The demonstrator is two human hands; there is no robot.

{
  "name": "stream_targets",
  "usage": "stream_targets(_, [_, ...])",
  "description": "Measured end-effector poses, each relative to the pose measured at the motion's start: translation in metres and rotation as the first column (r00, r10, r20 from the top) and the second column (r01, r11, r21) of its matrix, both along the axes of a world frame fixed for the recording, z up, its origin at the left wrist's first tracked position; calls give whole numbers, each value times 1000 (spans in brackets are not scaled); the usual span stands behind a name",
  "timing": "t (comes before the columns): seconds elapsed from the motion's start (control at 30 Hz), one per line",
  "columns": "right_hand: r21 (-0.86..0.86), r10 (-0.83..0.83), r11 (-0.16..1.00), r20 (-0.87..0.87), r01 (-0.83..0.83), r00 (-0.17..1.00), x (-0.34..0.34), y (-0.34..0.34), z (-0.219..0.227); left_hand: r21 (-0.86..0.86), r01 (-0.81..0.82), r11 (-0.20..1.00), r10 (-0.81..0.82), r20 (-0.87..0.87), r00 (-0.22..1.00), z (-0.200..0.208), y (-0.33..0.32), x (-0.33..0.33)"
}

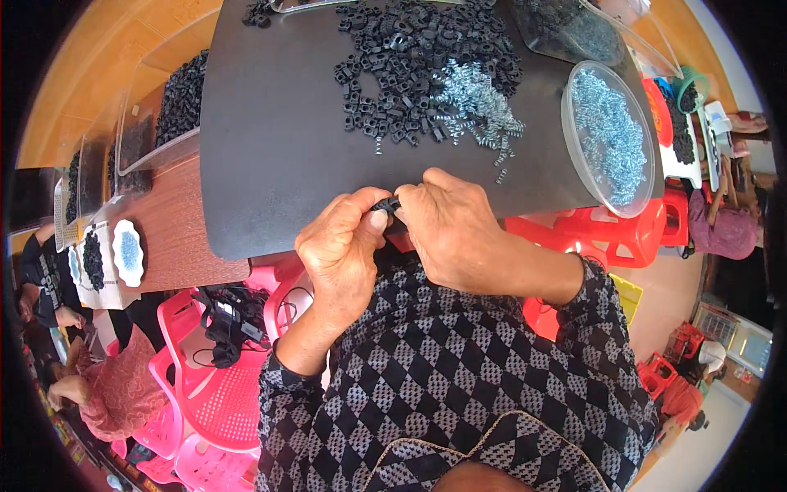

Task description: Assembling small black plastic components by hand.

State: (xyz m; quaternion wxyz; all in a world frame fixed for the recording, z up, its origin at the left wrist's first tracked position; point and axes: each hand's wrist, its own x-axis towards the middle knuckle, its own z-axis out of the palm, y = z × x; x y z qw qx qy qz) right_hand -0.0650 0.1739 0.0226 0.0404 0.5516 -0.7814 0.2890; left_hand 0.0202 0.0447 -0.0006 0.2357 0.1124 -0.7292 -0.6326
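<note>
My left hand (344,242) and my right hand (453,225) meet over the near edge of the dark table (279,172). Between their fingertips is a small black plastic part (387,205), pinched from both sides. My fingers cover most of it, so its exact shape is hidden. Beyond my hands spreads a heap of similar black plastic parts (373,49). Small silvery coil springs (475,98) lie in a pile on its right side. One loose spring (378,145) rests apart from that pile, nearer my left hand.
A round clear tub (571,156) of springs sits at the table's right edge. Clear bins (131,123) of black parts stand to the left, beside a white dish (141,256). Pink chairs (225,402) and red stools (627,234) flank me. Other people sit at both sides.
</note>
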Motion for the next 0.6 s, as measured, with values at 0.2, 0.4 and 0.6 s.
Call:
stream_targets(0.2, [52,44,998,44,-46,998,-3,-2,1,-39,-9,999,10,29,1000,-1,-1,1])
stream_targets(0.4, [88,121,987,176,-138,977,-16,2,15,-26,65,998,-64,33,997,3,-6,3])
stream_targets(0.6, [61,126,989,150,-137,981,-15,6,1,-247,95,964,-97,4,995,-2,-11,5])
